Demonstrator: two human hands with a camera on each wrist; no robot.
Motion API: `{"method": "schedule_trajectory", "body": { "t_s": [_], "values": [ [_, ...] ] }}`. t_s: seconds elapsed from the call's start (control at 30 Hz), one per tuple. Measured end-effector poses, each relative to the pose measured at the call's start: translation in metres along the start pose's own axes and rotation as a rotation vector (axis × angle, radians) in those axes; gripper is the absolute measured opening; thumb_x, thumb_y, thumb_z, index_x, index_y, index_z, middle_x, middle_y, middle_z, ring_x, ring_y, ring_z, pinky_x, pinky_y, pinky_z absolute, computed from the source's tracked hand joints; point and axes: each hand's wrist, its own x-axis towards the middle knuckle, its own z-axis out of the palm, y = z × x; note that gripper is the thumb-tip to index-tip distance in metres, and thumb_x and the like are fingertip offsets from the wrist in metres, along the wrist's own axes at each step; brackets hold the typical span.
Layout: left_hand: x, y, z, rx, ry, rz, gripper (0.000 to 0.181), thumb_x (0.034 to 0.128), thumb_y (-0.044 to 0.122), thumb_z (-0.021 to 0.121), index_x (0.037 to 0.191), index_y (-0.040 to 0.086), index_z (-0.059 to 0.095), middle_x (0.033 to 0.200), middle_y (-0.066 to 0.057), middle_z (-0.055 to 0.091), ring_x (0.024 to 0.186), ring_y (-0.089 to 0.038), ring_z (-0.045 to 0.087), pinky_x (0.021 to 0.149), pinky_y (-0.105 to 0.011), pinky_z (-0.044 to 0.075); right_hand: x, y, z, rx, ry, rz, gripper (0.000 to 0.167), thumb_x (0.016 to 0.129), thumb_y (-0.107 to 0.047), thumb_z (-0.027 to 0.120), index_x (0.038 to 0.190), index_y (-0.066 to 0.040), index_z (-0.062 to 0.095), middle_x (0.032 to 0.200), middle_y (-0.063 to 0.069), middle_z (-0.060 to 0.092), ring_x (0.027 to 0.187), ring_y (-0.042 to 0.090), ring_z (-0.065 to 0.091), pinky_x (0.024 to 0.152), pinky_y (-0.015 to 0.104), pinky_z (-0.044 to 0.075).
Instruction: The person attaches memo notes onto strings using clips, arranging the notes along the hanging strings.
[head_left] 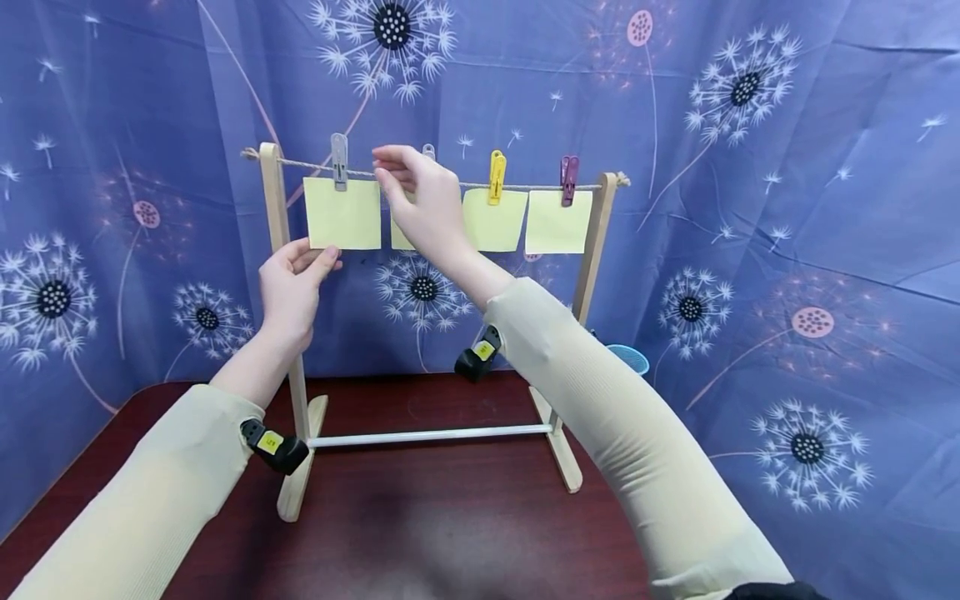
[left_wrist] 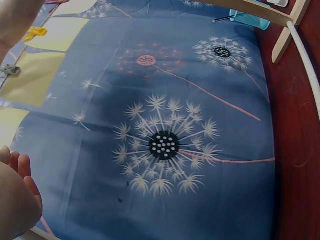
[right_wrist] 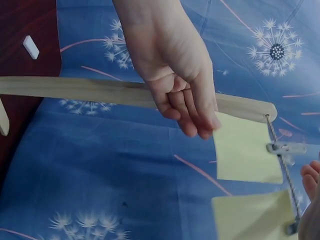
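My left hand (head_left: pixel 291 287) pinches the lower left corner of the leftmost yellow paper note (head_left: pixel 343 214) between thumb and fingers. A grey clothespin (head_left: pixel 340 162) clips the top of that note to a string (head_left: pixel 303 164). My right hand (head_left: pixel 429 200) is raised just right of the note's upper right corner, its fingers loosely bent and holding nothing. Behind it, a second note (head_left: pixel 401 237) and its clear clothespin (head_left: pixel 428 151) are partly hidden. The right wrist view shows the left thumb on the corner of the note (right_wrist: pixel 247 147).
Farther right hang two more notes, under a yellow clothespin (head_left: pixel 497 177) and a purple clothespin (head_left: pixel 569 179). A wooden post (head_left: pixel 592 250) holds the string at the right, another (head_left: pixel 274 200) at the left. A white rod (head_left: pixel 427 436) joins their feet on the dark red table (head_left: pixel 420 517).
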Motion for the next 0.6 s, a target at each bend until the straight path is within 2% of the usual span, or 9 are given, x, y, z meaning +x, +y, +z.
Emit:
{"method": "schedule_trajectory", "body": {
  "t_s": [0.13, 0.3, 0.43, 0.6],
  "values": [
    [-0.006, -0.009, -0.003, -0.025, 0.002, -0.004, 0.009, 0.0931, 0.010, 0.066, 0.100, 0.016, 0.065, 0.079, 0.016, 0.069, 0.073, -0.001, 0.066, 0.079, -0.015, 0.047, -0.019, 0.012, -0.006, 0.053, 0.027, 0.010, 0.022, 0.097, -0.004, 0.058, 0.115, 0.006, 0.065, 0.109, 0.017, 0.071, 0.098, 0.022, 0.070, 0.086, 0.014, 0.051],
    [-0.018, -0.021, -0.006, -0.039, -0.019, -0.008, 0.010, 0.0955, 0.010, 0.062, 0.104, 0.013, 0.065, 0.078, 0.017, 0.070, 0.073, 0.001, 0.067, 0.073, -0.016, 0.046, -0.044, 0.024, -0.012, 0.131, 0.061, 0.015, 0.021, 0.096, -0.001, 0.057, 0.113, 0.009, 0.064, 0.107, 0.021, 0.070, 0.096, 0.026, 0.070, 0.085, 0.019, 0.053],
    [-0.028, -0.034, -0.006, -0.037, -0.033, -0.019, 0.012, 0.0951, 0.007, 0.062, 0.105, 0.013, 0.064, 0.076, 0.019, 0.069, 0.073, 0.001, 0.067, 0.076, -0.015, 0.047, -0.066, 0.034, -0.019, 0.132, 0.087, -0.026, 0.020, 0.094, 0.001, 0.058, 0.111, 0.010, 0.064, 0.103, 0.023, 0.071, 0.092, 0.029, 0.071, 0.082, 0.022, 0.055],
    [-0.046, -0.055, -0.001, -0.046, -0.057, -0.065, 0.017, 0.0916, 0.000, 0.065, 0.100, 0.015, 0.064, 0.074, 0.019, 0.068, 0.071, 0.001, 0.067, 0.080, -0.014, 0.049, -0.100, 0.049, -0.026, 0.127, 0.099, -0.043, 0.017, 0.093, 0.002, 0.060, 0.106, 0.010, 0.065, 0.098, 0.023, 0.072, 0.087, 0.030, 0.071, 0.079, 0.025, 0.057]
  ]
}}
